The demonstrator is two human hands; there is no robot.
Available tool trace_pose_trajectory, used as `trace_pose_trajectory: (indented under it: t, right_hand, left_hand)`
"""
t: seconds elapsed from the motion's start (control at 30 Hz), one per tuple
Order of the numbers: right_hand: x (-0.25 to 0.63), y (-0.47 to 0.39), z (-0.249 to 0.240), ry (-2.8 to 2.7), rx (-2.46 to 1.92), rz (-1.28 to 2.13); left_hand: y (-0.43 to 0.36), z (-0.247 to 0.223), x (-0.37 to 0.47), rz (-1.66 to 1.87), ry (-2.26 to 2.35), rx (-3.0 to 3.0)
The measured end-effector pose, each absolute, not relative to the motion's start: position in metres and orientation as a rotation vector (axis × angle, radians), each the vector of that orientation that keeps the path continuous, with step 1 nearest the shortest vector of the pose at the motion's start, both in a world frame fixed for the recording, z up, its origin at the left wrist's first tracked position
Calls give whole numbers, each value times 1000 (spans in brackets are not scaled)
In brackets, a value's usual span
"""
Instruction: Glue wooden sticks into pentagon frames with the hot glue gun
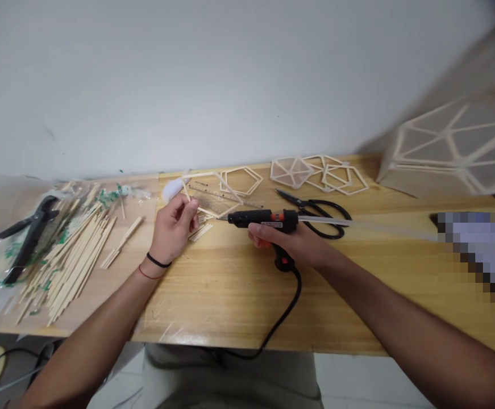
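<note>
My right hand [281,237] is wrapped round a black hot glue gun [262,219], its nozzle pointing left. A long clear glue stick [328,220] sticks out of its back end. Between the thumb and fingers of my left hand [179,221] is a corner of a wooden stick frame [207,175] with several sides, held up off the table. The nozzle tip meets or almost touches the frame's lower corner; I cannot tell which. Short cut sticks [201,232] lie just below my left fingers. Behind the frame is a clear ruler [230,196], partly covered.
Black-handled scissors [326,218] lie behind the glue gun. Finished stick frames [292,172] rest by the wall. Many loose sticks [80,255] and black pliers-like cutters [29,238] cover the left side. A large paper-covered stick structure [452,147] stands right. The gun's cord [287,318] hangs over the front edge.
</note>
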State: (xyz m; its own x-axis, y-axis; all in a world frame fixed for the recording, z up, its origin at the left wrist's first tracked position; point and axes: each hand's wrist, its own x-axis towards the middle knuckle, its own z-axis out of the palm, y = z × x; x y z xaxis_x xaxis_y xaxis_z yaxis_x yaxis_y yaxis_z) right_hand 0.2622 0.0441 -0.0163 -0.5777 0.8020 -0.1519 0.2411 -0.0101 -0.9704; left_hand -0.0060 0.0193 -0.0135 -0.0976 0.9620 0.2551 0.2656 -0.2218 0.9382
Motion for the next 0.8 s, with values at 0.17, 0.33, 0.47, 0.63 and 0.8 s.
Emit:
trace_pose_trajectory:
  t: [0.17, 0.33, 0.47, 0.63, 0.8]
  right_hand:
    - [262, 44, -14, -1827, -1081, 1608]
    - [261, 44, -14, -1816, -1074, 1620]
    - [261, 44, -16, -1824, -1072, 1607]
    - [262, 43, -15, -1823, -1090, 1600]
    - [263, 42, -14, -1845, -1119, 1580]
  left_hand:
    - [19, -13, -6, 1364, 1376, 1540]
    - [20, -11, -4, 1384, 1362, 1527]
    - [20, -13, -5, 1400, 1352, 1545]
    - [18, -17, -9, 1391, 1369, 1617]
    - [17, -17, -9, 1403, 1430, 1728]
